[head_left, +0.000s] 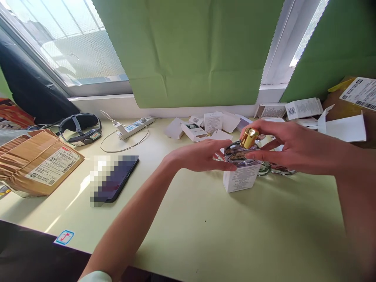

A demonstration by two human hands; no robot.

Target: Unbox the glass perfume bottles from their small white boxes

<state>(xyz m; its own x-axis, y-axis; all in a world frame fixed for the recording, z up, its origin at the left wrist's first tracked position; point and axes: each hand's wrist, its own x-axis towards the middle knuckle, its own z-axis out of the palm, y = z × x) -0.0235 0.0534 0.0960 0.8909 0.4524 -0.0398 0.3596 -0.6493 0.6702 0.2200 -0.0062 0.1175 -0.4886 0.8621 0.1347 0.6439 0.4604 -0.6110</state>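
A perfume bottle (236, 153) of clear glass with a gold cap (250, 138) is upright right above a small white printed box (241, 179). Whether it stands on the box or partly inside it, I cannot tell. My right hand (296, 145) is closed round the bottle from the right, fingers by the cap and the thumb across the glass front. From the left, my left hand (199, 156) grips the bottle's side, its thumb low at the box's top edge. More glass bottles (282, 169) show partly behind, under my right hand.
Several white boxes (213, 122) and flaps lie along the wall. Left are a black phone (125, 178), a power strip (135, 128) with cable, a headband device (82, 131) and a brown parcel (44, 164). Another carton (342, 102) stands at the right.
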